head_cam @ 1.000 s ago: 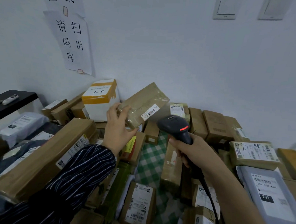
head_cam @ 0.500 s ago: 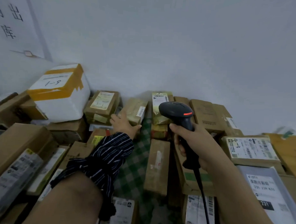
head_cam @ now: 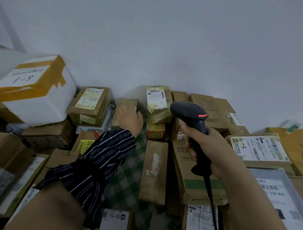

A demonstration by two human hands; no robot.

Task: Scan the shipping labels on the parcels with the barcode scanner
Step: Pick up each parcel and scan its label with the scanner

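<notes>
The fingers [head_cam: 188, 142] of the right hand [head_cam: 213, 148] are curled tight round the handle of the black scanner [head_cam: 188, 112]. They hold it upright, its head tipped toward the parcels at the wall, with a red light glowing on its side. Its cable [head_cam: 211, 203] hangs down along the forearm.

The left hand [head_cam: 130, 120] lies on a small brown parcel [head_cam: 126, 103] that sits against the wall. The fingers [head_cam: 124, 112] reach over its top, but blur hides whether they grip it or only rest there. A dark striped sleeve [head_cam: 97, 164] is pushed up that arm.

Just right of this parcel stands a labelled parcel [head_cam: 157, 101] with barcodes facing up. To the left lies one marked "3-1" [head_cam: 90, 102], and beyond it a white box [head_cam: 36, 95] with yellow tape. A parcel marked "4-3" [head_cam: 259, 149] lies at the right. Green checked cloth [head_cam: 128, 176] shows between the boxes.
</notes>
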